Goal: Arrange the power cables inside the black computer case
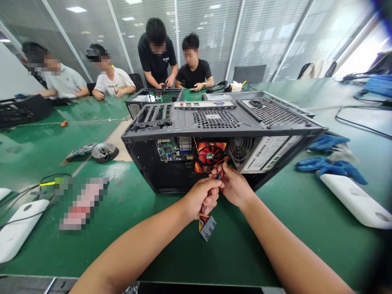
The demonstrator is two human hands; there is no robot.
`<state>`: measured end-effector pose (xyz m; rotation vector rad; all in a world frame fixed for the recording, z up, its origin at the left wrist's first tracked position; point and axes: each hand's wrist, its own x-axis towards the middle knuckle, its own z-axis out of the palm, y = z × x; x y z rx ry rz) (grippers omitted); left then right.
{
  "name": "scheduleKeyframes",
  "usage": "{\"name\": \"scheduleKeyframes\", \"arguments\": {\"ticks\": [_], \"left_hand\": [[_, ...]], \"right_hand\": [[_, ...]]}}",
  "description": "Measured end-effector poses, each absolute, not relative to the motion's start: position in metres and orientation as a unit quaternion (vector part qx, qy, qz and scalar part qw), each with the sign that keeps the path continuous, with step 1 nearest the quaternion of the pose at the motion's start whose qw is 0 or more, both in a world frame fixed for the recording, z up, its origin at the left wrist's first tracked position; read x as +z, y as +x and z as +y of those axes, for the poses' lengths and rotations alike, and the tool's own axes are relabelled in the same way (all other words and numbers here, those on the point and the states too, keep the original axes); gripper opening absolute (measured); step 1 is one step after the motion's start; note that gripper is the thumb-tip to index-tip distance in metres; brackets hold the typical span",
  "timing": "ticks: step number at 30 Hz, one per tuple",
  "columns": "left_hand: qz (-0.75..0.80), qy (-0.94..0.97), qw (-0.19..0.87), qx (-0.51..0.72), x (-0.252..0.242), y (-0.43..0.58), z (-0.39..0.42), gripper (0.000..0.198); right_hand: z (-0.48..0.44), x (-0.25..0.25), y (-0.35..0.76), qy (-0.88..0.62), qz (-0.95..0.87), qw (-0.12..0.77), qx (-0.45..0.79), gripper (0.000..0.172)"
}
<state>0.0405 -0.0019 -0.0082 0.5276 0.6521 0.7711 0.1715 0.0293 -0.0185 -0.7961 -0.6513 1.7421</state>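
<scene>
Facing glass partitions [212,24], green table [239,253]

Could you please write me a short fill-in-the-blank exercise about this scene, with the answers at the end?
1. Beside the right hand, a wire bundle with a gray connector hangs from the ____ hand.
2. Inside the computer case, the fan with the green center has blades colored ____.
3. The tabletop is colored ____.
4. The gloves right of the case are mainly ____.

Answers: left; red; green; blue.
</scene>
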Motion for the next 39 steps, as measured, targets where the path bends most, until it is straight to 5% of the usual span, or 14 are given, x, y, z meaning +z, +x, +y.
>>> {"name": "scheduleKeyframes", "arguments": {"ticks": [5, 10, 18, 25, 27, 33, 39], "left_hand": [[0.213, 0.177, 0.924, 0.263, -0.009, 0.036, 0.004, 0.016], [0.257, 0.276, 0.886, 0.27, -0.005, 0.038, 0.002, 0.03], [0.503, 0.602, 0.569, 0.247, 0.008, 0.043, -0.003, 0.029], [0.536, 0.749, 0.319, 0.222, 0.0, 0.04, 0.002, 0.023], [0.537, 0.727, 0.363, 0.225, -0.001, 0.039, 0.002, 0.022], [0.423, 0.48, 0.737, 0.221, 0.008, 0.033, 0.007, 0.029], [0.334, 0.343, 0.856, 0.195, 0.013, 0.025, 0.011, 0.026]], "right_hand": [[0.028, -0.017, 0.17, -0.346, -0.264, 0.532, 0.726, 0.028], [0.028, -0.018, 0.171, -0.343, -0.267, 0.529, 0.729, 0.028], [0.03, -0.019, 0.169, -0.379, -0.303, 0.538, 0.689, 0.034], [0.032, -0.023, 0.167, -0.393, -0.294, 0.566, 0.663, 0.035], [0.032, -0.023, 0.168, -0.395, -0.29, 0.562, 0.667, 0.034], [0.031, -0.02, 0.172, -0.385, -0.299, 0.531, 0.694, 0.029], [0.03, -0.017, 0.173, -0.357, -0.336, 0.508, 0.708, 0.023]]}}
